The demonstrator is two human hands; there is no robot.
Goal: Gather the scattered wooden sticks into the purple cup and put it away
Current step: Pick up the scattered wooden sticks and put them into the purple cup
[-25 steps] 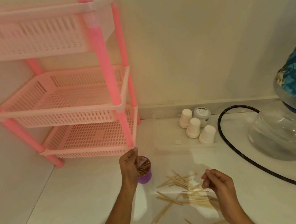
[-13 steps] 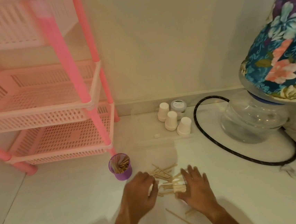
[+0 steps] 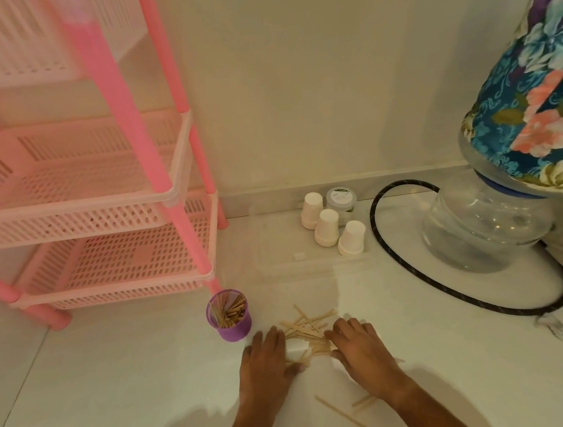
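Both my hands are flat on the floor, palms down, fingers spread a bit, nothing gripped. My left hand [image 3: 265, 359] and right hand [image 3: 360, 345] bracket the pile of sticks [image 3: 306, 328] w/ the fingertips touching its edges. The purple cup [image 3: 230, 316] stands upright just left of the pile, by the pink rack [image 3: 107, 209] leg, already part full of sticks. A few stray sticks [image 3: 340, 412] lie nearer me, btwn my forearms.

These look thin, light, stiff; prob slide easily on the smooth floor and scatter if nudged. Best to sweep them together, align, then pinch the bundle mid-length so the ends don't fan out. Cup looks light too, could tip while loading, so I'd grip it around the wall.
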